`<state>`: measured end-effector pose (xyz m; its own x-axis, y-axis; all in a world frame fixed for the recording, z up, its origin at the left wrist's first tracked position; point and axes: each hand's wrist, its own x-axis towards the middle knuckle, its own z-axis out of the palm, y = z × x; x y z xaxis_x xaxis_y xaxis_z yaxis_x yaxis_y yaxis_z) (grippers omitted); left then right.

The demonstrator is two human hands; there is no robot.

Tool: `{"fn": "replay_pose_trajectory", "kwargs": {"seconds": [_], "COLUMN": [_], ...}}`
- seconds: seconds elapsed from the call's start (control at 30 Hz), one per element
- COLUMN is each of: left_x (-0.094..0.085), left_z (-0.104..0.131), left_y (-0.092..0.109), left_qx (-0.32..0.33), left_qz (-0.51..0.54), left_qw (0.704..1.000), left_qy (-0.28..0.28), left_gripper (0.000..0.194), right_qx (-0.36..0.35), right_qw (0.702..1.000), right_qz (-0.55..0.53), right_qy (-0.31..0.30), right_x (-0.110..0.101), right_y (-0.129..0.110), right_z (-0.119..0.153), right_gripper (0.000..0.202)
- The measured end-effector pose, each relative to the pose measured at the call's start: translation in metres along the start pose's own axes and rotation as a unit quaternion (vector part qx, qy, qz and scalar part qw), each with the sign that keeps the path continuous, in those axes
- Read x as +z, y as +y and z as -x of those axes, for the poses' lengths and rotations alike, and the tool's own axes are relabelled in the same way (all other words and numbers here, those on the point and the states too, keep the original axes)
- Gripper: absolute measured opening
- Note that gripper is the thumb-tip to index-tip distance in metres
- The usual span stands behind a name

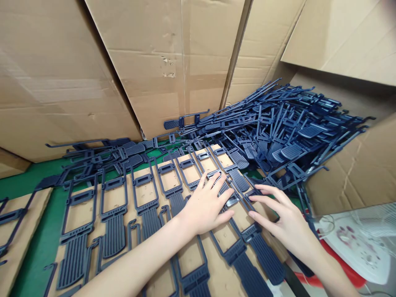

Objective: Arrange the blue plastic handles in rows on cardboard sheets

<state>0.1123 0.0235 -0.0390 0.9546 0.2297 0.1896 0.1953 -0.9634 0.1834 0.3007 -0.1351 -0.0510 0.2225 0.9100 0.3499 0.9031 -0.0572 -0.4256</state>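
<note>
Dark blue plastic frames with ribbed paddle ends lie in rows on a cardboard sheet (145, 194). My left hand (206, 202) rests over the right-hand part of the rows, fingers spread, palm down, hiding parts of the pieces beneath. To its right, my right hand (281, 214) has its fingers apart and slightly curved. Its thumb and fingertips are at the side bar of one plastic frame (244, 202) near the sheet's right edge; whether they press on it I cannot tell. Another plastic frame (168, 175) lies left of my left hand.
A large tangled heap of the same pieces (287, 128) spills from an open cardboard box (352, 165) at right. More loose pieces (117, 154) lie on the green surface (34, 231). Tall cartons (173, 62) stand behind. A white fan base (355, 243) is at lower right.
</note>
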Motion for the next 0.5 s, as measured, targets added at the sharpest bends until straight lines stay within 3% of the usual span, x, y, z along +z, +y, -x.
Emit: {"fn": "replay_pose_trajectory", "kwargs": {"seconds": [0.5], "left_x": [-0.002], "left_z": [0.001], "left_y": [-0.001], "left_qx": [-0.004], "left_qz": [0.004], "left_qw": [1.000], "left_qy": [-0.014], "left_gripper": [0.049], "right_qx": [-0.048], "right_qw": [0.998], "right_qz": [0.007], "right_qy": [0.033], "right_x": [0.002], "right_y": [0.016], "right_z": [-0.014], "right_gripper": [0.031]}}
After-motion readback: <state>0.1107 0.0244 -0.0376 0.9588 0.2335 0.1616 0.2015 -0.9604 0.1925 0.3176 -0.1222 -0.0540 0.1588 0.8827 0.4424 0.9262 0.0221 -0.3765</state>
